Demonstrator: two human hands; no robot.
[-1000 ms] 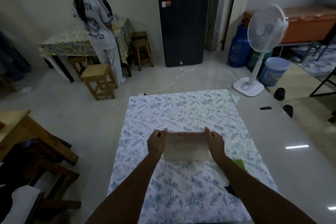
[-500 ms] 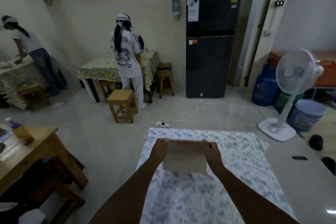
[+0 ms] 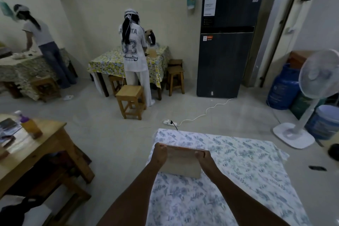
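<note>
Head view: the left hand (image 3: 161, 153) and the right hand (image 3: 202, 155) each grip an upper corner of a pale folded cloth (image 3: 180, 164). Their fingers curl over its orange-tinted top edge, so both hands are closed on it. The cloth hangs over the left part of the table (image 3: 247, 170), which is draped in a blue leaf-print sheet. Whether its lower edge touches the sheet I cannot tell. Held by two corners and stretched between the hands, the cloth probably keeps its fold square and hangs flat. That would leave it ready for another fold or for laying down on the table.

The cloth sits close to the table's left edge, with bare floor just beyond, so a swing that way would carry it off the sheet. To the right of the cloth, and toward the table's far end, the sheet lies bare and gives ample room. Just past the table's far edge a power strip (image 3: 167, 121) lies on the floor, and its black cable (image 3: 175, 126) reaches the sheet near the far-left corner. A standing fan (image 3: 318, 77) stands off the table's far-right corner, well apart from the hands
</note>
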